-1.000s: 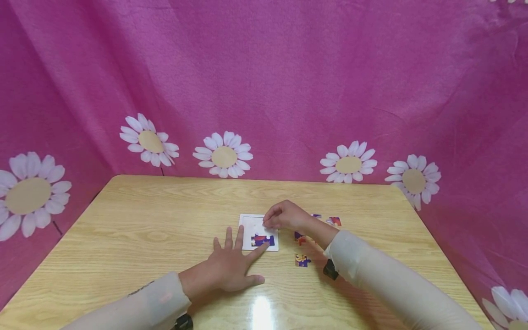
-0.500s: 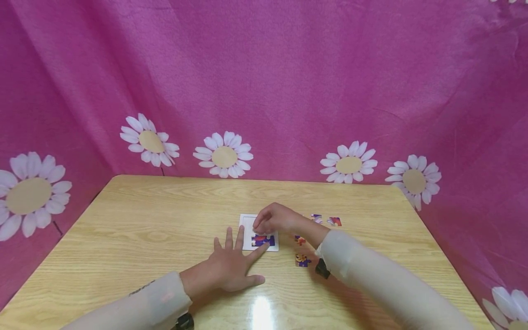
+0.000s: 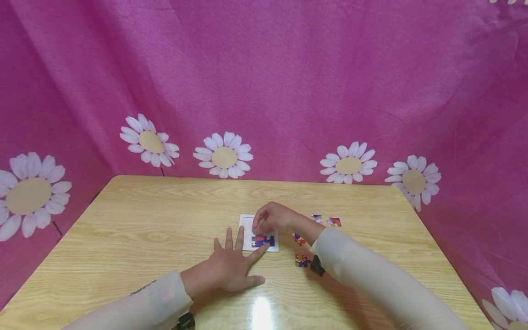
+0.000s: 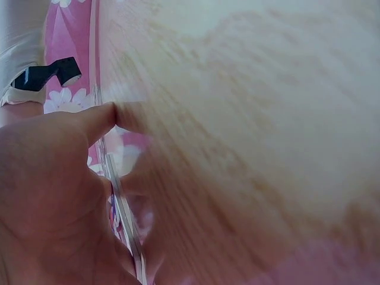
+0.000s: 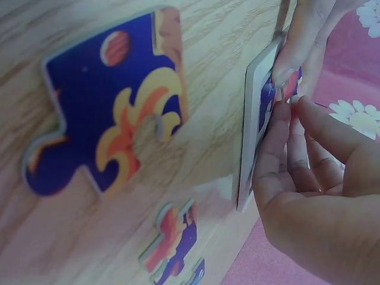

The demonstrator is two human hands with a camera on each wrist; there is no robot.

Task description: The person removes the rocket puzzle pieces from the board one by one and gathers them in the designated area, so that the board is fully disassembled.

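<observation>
A white puzzle tray [image 3: 245, 224] lies on the table, with joined purple-and-red puzzle pieces [image 3: 264, 241] along its near side. My left hand [image 3: 231, 268] lies spread, fingers straight, the index tip over the tray's near edge and another fingertip by its left edge. My right hand [image 3: 272, 219] is over the tray, thumb and fingers curled together. In the right wrist view its fingertips [image 5: 285, 110] pinch a small puzzle piece just above the pieces in the tray; most of that piece is hidden by the fingers.
Right of the tray lie loose puzzle pieces, among them a blue one with yellow-orange swirls [image 5: 113, 101], a red-and-blue one [image 5: 172, 243] and a red one [image 3: 335, 222] farther back. The wooden table [image 3: 165, 215] ends against a pink flowered curtain [image 3: 264, 91].
My right hand has moved left and a little nearer over the tray, reaching the joined pieces, and has barely shifted in the last half second. The left hand stays in place.
</observation>
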